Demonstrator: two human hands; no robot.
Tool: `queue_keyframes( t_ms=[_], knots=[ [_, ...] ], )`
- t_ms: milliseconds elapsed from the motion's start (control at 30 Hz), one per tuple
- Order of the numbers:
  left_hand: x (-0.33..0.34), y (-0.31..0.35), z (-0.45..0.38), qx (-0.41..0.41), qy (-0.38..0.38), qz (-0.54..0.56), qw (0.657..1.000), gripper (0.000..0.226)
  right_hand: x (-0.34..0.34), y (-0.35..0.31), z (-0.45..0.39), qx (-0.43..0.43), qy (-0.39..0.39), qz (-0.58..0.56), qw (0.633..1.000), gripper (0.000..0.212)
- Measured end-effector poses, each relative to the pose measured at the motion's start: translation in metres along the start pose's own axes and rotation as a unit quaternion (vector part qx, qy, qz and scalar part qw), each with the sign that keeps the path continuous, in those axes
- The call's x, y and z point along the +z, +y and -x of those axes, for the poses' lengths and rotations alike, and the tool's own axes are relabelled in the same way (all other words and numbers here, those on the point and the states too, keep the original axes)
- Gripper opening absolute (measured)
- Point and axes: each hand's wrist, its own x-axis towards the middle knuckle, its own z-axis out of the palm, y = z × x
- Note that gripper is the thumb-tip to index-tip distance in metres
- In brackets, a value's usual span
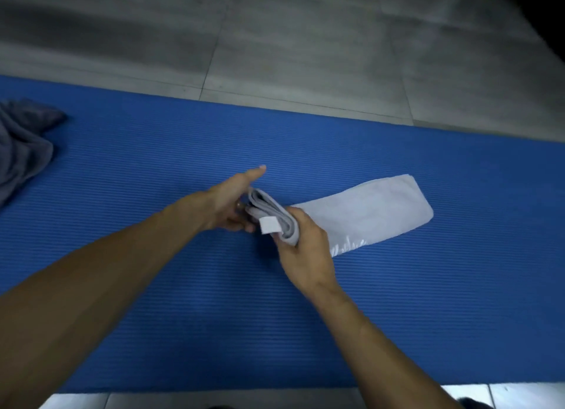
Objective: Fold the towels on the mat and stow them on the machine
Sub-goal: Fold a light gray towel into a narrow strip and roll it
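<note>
Head view: mid-way along the ribbed blue foam mat (153, 170), the right hand (301, 249) grips the rolled end of a pale grey folded towel (367, 213); the left hand (232, 201) steadies it, thumb straight (other fingers hidden). Better keep edges aligned, roll tight. A crumpled dark grey towel (21, 146) waits far left.

We see a blue mat (183, 286) ribbed with fine parallel lines, a pale grey-white towel (367, 213) bearing a white tag (270, 225), a dark slate-grey towel (21, 146), and a grey tiled floor (275, 42).
</note>
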Motion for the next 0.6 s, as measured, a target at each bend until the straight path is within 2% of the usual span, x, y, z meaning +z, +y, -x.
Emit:
queue_keyframes(
  t_ms=[67,100,167,233,300,400,500,600],
  knots=[
    [0.007,0.006,-0.004,0.045,0.011,-0.017,0.999,0.074,-0.020,0.000,-0.006,0.071,0.019,-0.115,0.991,0.013],
    [0.015,0.008,-0.006,0.077,-0.008,0.000,0.997,0.078,-0.032,0.000,-0.007,0.099,0.023,-0.156,0.983,0.013],
    [0.041,0.011,-0.010,0.130,-0.094,0.077,0.984,0.086,-0.057,0.002,-0.005,0.152,0.010,-0.254,0.955,0.022],
    [0.069,0.011,-0.013,0.139,-0.149,0.123,0.971,0.086,-0.082,0.005,-0.003,0.186,-0.003,-0.343,0.921,0.028],
    [0.088,0.006,-0.020,0.158,-0.164,0.087,0.970,0.077,-0.107,0.014,-0.004,0.193,0.022,-0.388,0.901,0.030],
    [0.102,-0.001,-0.030,0.194,-0.171,-0.076,0.963,0.060,-0.141,0.045,-0.017,0.183,0.095,-0.358,0.911,0.033],
    [0.115,-0.004,-0.046,0.243,-0.075,-0.276,0.927,0.046,-0.162,0.074,-0.039,0.186,0.142,-0.280,0.931,0.027],
    [0.133,0.001,-0.051,0.286,0.001,-0.340,0.896,0.053,-0.172,0.097,-0.063,0.190,0.170,-0.219,0.942,0.010]
  ],
)
